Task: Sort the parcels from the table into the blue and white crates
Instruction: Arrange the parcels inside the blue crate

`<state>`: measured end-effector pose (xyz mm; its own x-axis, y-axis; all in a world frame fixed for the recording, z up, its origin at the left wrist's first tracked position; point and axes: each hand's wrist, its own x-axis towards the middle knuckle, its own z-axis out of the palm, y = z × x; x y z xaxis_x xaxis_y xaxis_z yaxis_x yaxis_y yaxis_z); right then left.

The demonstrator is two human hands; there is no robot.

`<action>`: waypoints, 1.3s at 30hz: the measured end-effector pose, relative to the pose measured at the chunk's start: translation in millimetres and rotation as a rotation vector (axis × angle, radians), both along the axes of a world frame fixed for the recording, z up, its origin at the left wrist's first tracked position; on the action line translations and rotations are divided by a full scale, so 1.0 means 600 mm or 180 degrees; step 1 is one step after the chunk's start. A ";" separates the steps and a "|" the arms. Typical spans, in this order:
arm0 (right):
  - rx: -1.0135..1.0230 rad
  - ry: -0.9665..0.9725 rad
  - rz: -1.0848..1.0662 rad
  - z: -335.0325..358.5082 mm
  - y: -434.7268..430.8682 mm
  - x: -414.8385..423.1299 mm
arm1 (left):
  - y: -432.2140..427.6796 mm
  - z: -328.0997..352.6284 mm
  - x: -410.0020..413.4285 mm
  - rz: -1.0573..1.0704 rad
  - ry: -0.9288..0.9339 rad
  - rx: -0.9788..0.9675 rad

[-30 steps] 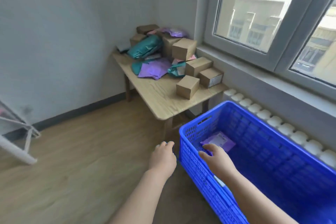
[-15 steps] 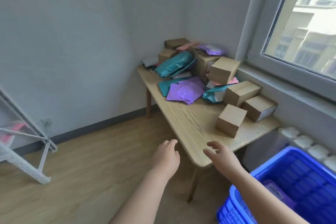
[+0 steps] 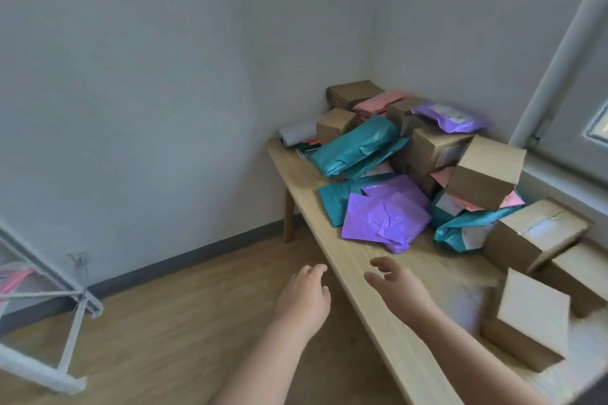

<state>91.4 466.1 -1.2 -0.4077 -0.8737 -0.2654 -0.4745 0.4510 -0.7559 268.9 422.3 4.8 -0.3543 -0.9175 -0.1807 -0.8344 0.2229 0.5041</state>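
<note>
Parcels [image 3: 411, 174] are piled at the far end of the table [image 3: 444, 266], in the wall corner: cardboard boxes, teal mailers, and a purple mailer [image 3: 385, 217] nearest us. One brown box [image 3: 529, 319] sits apart, near right. Our right hand [image 3: 399, 289] hovers over the table edge, fingers loose, holding nothing. Left hand [image 3: 304, 296] is the same, over the floor [image 3: 197, 322]. White rack [image 3: 75, 312] far left.

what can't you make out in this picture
Head view:
- Crates: neither is in frame.
- Label on the top purple mailer: too small and blurred to read.
- Grey mailer: partly hidden behind a small brown box and the teal mailer.
- Rightmost box: cut off by the right edge.
- White rack: cut off by the left edge.
</note>
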 end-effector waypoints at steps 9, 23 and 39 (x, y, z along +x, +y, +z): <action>-0.0024 -0.0278 -0.0863 -0.001 -0.235 0.012 | -0.318 0.006 -0.017 -0.0647 0.0145 0.0097; -0.0180 -0.0548 -0.1522 -0.013 -0.493 -0.142 | -0.664 0.004 -0.217 -0.0877 0.0336 0.0415; 0.0014 -0.1274 -0.2292 -0.064 -0.794 -0.203 | -0.947 -0.064 -0.364 -0.1182 0.0103 0.0923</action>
